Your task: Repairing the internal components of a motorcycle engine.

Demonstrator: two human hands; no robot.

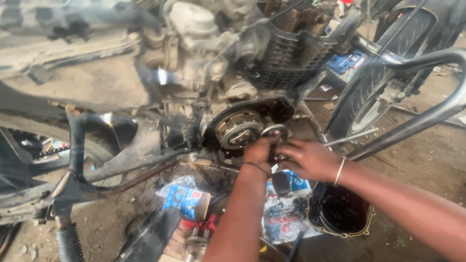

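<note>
A motorcycle engine has its side cover off, showing a round metal clutch assembly [238,129] in the dark housing [281,107]. My left hand [259,151] reaches up from below, its fingers pressed against a small round gear [274,130] to the right of the clutch. My right hand [307,158] comes in from the right and touches the same spot, just beneath the gear. A bangle sits on the right wrist and a thin band on the left. Whether either hand grips a tool is hidden.
The removed black engine cover [340,213] lies open on the dirt ground under my right forearm. Blue and red parts packets [187,199] and printed paper [281,218] lie below the engine. A steel crash guard tube [417,121] and the front wheel [374,92] stand to the right.
</note>
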